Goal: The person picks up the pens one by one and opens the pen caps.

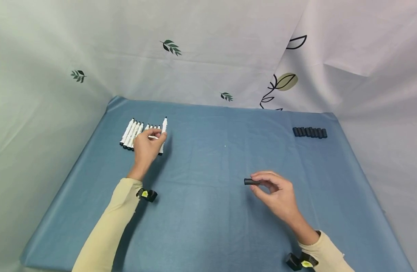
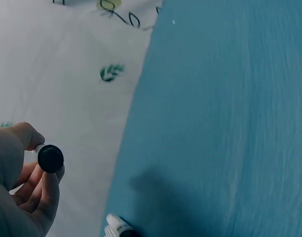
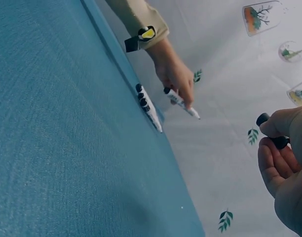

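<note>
Between thumb and fingers, my left hand (image 1: 148,148) pinches a white uncapped marker (image 1: 164,125), its dark tip pointing away from me. In the left wrist view the round black end (image 2: 51,159) of that marker faces the camera. Beside this hand, a row of white uncapped markers (image 1: 127,132) lies at the back left of the table, partly hidden behind the hand. My right hand (image 1: 276,192) pinches a black marker cap (image 1: 250,181) that points left, held over the right half of the table. The right wrist view shows the cap (image 3: 262,119) sticking out past the thumb.
A row of several black caps (image 1: 309,132) lies at the back right of the table. Blue cloth (image 1: 201,219) covers the tabletop. A pale curtain (image 1: 208,49) with leaf prints stands along the back and sides.
</note>
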A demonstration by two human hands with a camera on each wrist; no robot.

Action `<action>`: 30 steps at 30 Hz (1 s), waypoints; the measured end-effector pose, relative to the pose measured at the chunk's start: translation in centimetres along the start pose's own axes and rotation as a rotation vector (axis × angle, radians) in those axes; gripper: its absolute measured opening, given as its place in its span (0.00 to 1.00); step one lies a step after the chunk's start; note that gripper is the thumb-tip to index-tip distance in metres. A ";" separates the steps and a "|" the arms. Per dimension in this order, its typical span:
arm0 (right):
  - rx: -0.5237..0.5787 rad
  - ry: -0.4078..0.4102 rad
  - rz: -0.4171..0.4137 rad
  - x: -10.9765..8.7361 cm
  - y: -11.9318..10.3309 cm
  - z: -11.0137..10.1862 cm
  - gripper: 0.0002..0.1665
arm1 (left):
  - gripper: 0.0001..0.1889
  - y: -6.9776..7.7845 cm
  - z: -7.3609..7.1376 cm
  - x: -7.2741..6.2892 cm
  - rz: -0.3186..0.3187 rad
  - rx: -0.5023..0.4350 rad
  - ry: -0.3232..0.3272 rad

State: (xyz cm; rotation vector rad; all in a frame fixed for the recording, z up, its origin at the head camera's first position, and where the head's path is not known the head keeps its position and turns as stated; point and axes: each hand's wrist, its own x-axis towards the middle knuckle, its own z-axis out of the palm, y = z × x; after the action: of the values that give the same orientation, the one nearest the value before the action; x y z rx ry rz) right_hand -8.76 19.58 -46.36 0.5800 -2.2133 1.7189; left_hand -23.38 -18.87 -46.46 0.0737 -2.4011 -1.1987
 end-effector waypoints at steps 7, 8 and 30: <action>-0.012 0.005 0.030 0.0 -0.1 0.2 0.19 | 0.15 -1.4 0.2 0.8 -0.045 0.124 -0.015; -0.012 0.005 0.028 0.0 -0.1 0.2 0.19 | 0.15 -1.6 0.3 0.9 -0.057 0.145 -0.022; 0.003 0.012 0.035 -0.1 -0.3 0.0 0.19 | 0.16 -4.4 2.1 1.4 -0.117 0.224 -0.044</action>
State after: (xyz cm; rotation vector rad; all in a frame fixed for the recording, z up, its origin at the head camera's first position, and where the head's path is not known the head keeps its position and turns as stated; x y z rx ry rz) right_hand -8.59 19.51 -46.18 0.5334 -2.2259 1.7392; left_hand -26.19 -20.34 -50.39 0.2628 -2.5920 -0.9847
